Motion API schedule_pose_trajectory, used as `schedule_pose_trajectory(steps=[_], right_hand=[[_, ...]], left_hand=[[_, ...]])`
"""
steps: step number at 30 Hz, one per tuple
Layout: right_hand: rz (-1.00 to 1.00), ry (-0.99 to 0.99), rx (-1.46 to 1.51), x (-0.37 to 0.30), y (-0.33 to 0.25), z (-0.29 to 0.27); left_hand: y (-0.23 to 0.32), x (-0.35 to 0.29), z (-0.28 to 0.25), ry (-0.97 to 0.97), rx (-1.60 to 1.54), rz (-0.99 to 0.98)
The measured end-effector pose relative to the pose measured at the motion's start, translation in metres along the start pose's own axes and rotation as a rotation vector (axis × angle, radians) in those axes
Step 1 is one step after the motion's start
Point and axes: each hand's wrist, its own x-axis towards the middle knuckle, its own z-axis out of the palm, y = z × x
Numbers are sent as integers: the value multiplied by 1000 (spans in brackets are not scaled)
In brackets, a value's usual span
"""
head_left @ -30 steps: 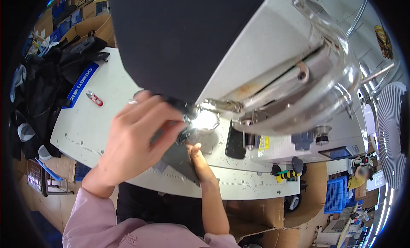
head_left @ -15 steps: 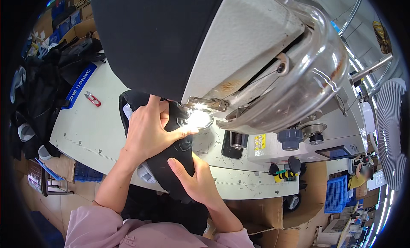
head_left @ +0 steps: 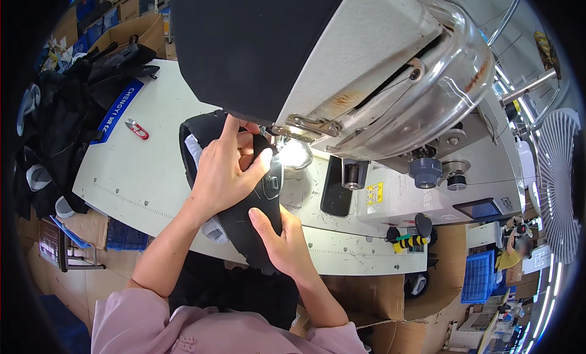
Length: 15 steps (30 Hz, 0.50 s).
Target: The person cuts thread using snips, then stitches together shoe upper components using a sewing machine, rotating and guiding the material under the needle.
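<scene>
A black fabric piece [head_left: 244, 223] with a pale lining edge lies across the front of the sewing machine [head_left: 366, 67], under its lit needle area. My left hand [head_left: 223, 174] grips it close to the machine, thumb on top and some fingertips tucked behind the cloth. A small stitched patch with a slot [head_left: 270, 184] shows just below that thumb. Lower down, my right hand [head_left: 285, 241] pinches the right edge, thumb above and fingers hidden beneath. Glare washes out the spot beside the needle.
Red-handled thread snips [head_left: 137, 129] lie on the white table [head_left: 122, 171], near a heap of black fabric pieces [head_left: 61, 122]. A dark phone [head_left: 336, 186] rests right of the needle. Cardboard boxes [head_left: 372, 293] stand below the table; a person [head_left: 516, 250] is far right.
The cloth and my left thumb have shifted left, out from the brightest light, and the slotted patch shows more plainly. My right hand keeps its hold. The whole view has moved slightly.
</scene>
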Motion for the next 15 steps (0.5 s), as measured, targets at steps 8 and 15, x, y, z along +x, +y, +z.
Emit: schedule_pose_trajectory(steps=[8, 15], right_hand=[[73, -70, 100, -2, -4, -9], [108, -65, 133, 2, -15, -8]], left_hand=[[9, -6, 0, 30, 12, -6], [9, 4, -1, 4, -41, -10]])
